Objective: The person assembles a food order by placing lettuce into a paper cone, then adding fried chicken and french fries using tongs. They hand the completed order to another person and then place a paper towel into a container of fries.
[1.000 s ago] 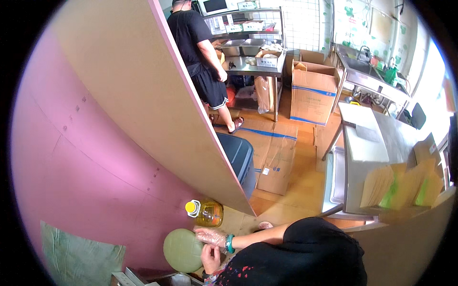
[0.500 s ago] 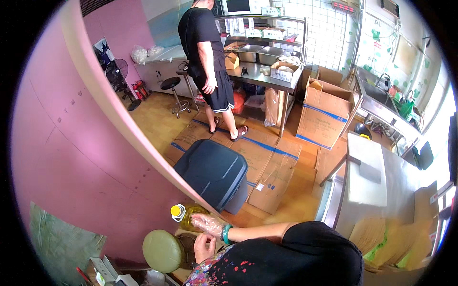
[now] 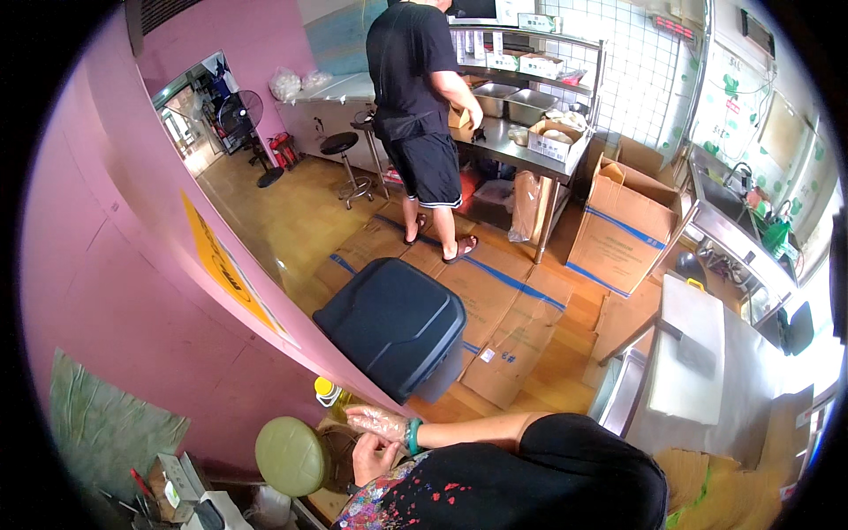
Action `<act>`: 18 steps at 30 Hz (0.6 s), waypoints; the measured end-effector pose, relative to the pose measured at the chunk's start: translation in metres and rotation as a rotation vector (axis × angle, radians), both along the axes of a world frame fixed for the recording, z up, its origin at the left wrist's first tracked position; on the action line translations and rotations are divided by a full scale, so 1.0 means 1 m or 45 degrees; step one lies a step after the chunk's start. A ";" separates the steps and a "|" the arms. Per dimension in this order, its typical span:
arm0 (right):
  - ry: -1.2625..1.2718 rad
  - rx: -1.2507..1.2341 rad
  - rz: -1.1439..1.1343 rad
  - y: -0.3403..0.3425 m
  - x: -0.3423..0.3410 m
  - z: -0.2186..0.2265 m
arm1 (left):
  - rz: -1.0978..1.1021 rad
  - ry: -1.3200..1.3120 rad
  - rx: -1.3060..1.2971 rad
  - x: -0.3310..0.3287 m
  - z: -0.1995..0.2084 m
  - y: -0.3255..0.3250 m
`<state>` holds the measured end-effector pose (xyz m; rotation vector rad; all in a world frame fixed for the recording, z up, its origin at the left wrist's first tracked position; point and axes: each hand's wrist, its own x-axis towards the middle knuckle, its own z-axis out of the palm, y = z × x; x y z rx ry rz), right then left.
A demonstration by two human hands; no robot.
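My right hand [image 3: 378, 423] wears a clear plastic glove [image 3: 367, 417]. Its fingers stretch out to the left and hold nothing. A teal bracelet [image 3: 412, 436] circles that wrist. Just below, my bare left hand [image 3: 374, 459] has its fingers bent and pinched at the glove's cuff, close to the bracelet. Beyond the gloved fingertips stands an oil bottle [image 3: 331, 397] with a yellow cap and white handle, partly hidden by the wall edge. A round olive-green stool seat [image 3: 290, 455] is left of my hands.
A pink partition [image 3: 159, 291] runs along my left. Past it stands a dark lidded bin [image 3: 389, 322] on flattened cardboard [image 3: 512, 344]. A person in black [image 3: 415, 97] is at a steel table [image 3: 521, 155]. A steel counter [image 3: 751, 380] with a white board is on the right.
The view has shifted, so the room appears farther right and more floor shows at left. The other person's arm has risen from their side to the table. My hands stay together.
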<state>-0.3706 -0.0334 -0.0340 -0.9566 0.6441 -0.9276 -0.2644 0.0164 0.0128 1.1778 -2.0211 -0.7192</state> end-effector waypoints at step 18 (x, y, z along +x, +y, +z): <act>-0.103 0.037 0.201 -0.009 0.001 -0.019 | 0.056 -0.070 -0.011 -0.001 -0.006 0.000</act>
